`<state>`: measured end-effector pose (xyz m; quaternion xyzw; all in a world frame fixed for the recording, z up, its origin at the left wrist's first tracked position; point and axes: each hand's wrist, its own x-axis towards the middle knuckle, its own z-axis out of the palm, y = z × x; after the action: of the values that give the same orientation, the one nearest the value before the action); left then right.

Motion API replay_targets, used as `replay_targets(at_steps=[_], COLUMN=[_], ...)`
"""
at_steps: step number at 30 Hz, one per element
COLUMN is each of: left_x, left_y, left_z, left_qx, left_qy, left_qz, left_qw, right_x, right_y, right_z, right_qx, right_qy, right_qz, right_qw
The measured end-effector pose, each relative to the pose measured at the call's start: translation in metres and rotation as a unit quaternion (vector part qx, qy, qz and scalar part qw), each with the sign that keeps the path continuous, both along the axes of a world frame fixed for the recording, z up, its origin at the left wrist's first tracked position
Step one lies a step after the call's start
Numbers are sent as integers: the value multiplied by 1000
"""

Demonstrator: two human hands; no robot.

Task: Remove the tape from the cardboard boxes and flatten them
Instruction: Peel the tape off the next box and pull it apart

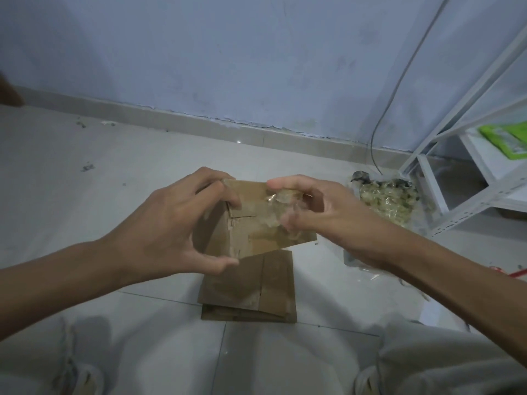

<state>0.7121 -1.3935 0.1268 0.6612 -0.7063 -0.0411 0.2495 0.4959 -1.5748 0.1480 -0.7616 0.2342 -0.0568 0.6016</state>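
A: The left hand is curled round the left end of a small cardboard box in the middle of the frame, fingers over the top edge and thumb under the bottom corner. Why clamp it like that?

B: To brace it, I'd say. The box is held off the floor and tilted, so one taped face points up at the person and the other hand can pull against something steady

A: And the right hand?

B: Its fingers and thumb pinch a crumpled strip of clear tape at the box's upper right edge. The tape is glossy and wrinkled and partly lifted; more of it seems stuck across the face, though blur makes the edge hard to trace

A: What is the box like?

B: Plain brown card, matt and a bit scuffed, a squat block with sharp corners and a flap seam showing on the near face

A: Anything done yet?

B: Just below it, lower centre, lies a stack of flattened boxes on the pale tiled floor, thin creased sheets lying flush. So I judge this one is midway: tape coming off, flattening not yet started

A: And that lump to the right?

B: A wad of tape, shiny and tangled, beside the white metal shelf, within easy reach for dropping scraps, I'd guess
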Motion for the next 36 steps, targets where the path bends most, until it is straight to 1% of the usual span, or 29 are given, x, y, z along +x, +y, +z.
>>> replay_targets(at_steps=[4, 8, 13, 17, 22, 24, 26, 31, 34, 36], left_x=[4, 8, 8, 7, 10, 10, 10, 10, 8, 7], left_y=[3, 4, 4, 2, 1, 1, 0, -1, -4, -8], left_z=[-1, -2, -4, -4, -4, -4, -6, -10, -14, -17], left_qx=[1, 7, 17, 10, 7, 8, 10, 19, 19, 17], left_qy=[-9, -11, -13, -15, -16, -12, -15, -36, -44, -48], left_qz=[3, -2, -11, -11, -11, -12, -11, -9, -7, -10], left_qw=[1000, 1000, 1000, 1000, 1000, 1000, 1000, 999, 999, 999], right_x=[-5, -7, -3, 0, 4, 4, 4, 8, 12, 15], right_y=[-5, -10, -10, -13, -12, -14, -18, -14, -10, -11], right_z=[-2, -5, -16, -19, -30, -34, -37, -46, -53, -58], right_qx=[-9, -81, -178, -199, -287, -285, -262, -172, -145, -87], right_qy=[20, 19, 6, -24, -24, -32, -37, -67, -63, -51], right_qz=[50, 103, 114, 117, 130, 103, 69, -2, -21, -51], right_qw=[999, 991, 977, 973, 949, 952, 962, 983, 987, 994])
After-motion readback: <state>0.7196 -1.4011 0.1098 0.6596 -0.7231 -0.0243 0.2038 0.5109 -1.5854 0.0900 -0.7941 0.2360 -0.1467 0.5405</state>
